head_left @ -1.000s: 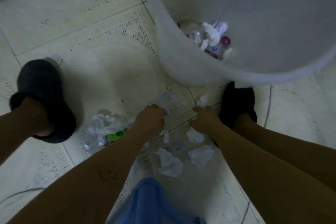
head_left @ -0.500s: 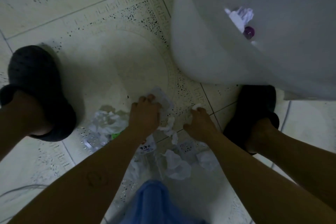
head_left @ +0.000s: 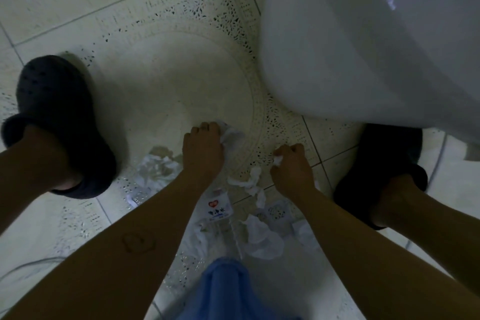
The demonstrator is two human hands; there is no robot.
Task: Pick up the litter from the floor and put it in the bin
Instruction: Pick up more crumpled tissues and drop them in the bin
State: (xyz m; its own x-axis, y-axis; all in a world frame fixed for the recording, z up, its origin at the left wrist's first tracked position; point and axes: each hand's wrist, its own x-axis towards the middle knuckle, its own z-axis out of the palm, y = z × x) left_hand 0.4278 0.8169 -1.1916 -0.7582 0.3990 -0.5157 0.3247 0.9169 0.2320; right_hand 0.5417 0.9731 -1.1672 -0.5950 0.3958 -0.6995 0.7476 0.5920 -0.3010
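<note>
Crumpled white paper litter point(head_left: 250, 182) lies scattered on the pale tiled floor point(head_left: 168, 91), fingers of the left hand point(head_left: 204, 150) clenched on a white wad point(head_left: 233, 138), those of the right hand point(head_left: 292, 166) pinching a small scrap point(head_left: 278, 161): the pick-up step, after which both likely need lifting far-right into the large white plastic bin point(head_left: 363, 47).

smooth white plastic bin point(head_left: 363, 47), glossy patterned floor tiles point(head_left: 161, 73), crumpled soft tissue paper point(head_left: 262, 239).

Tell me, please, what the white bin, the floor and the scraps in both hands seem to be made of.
Bin: probably plastic, smooth with a dull sheen; its curved wall shows no seams. Floor: likely glazed ceramic tile; grout lines, printed pattern, faint shine. Scrap in the left hand and small scrap in the right hand: seemingly tissue paper, matt, softly crumpled.
</note>
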